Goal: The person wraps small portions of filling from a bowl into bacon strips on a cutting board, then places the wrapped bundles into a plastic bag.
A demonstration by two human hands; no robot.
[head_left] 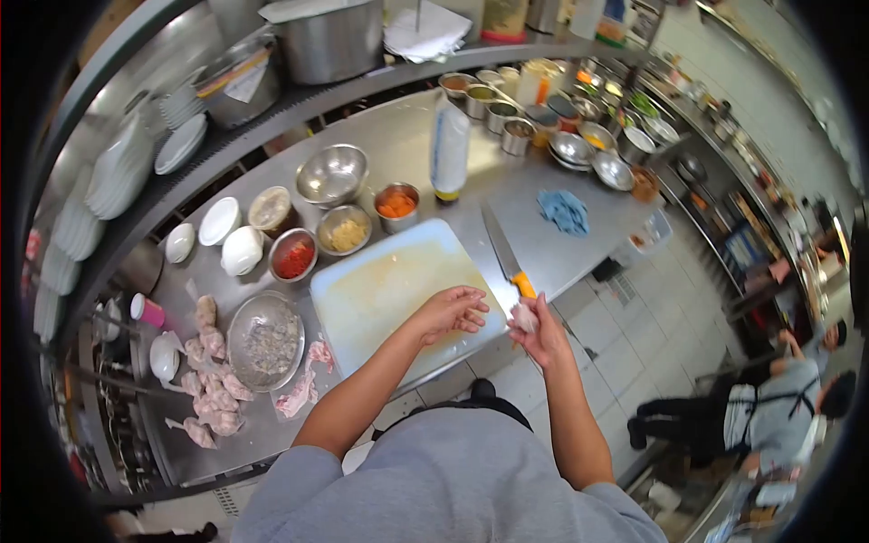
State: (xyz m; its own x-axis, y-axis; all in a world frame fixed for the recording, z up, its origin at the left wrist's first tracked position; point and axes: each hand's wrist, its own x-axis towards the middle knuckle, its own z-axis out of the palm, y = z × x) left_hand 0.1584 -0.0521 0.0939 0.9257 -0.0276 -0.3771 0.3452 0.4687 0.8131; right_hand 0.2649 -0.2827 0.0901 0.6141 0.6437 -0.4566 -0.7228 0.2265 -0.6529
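My right hand is closed on a small pale pinkish piece, which looks like raw meat, off the board's right edge. Just beyond it lies a knife with an orange handle, its blade pointing away from me. My left hand hovers over the near right part of a white cutting board, fingers apart and slightly bent, with nothing in them. Left of the board sit raw chicken pieces, a metal bowl of greyish raw food, and pink scraps.
Bowls of chopped red food, yellowish food and orange pieces stand behind the board. A bottle, a blue cloth and several metal containers are farther back. Another person is at right, across the tiled floor.
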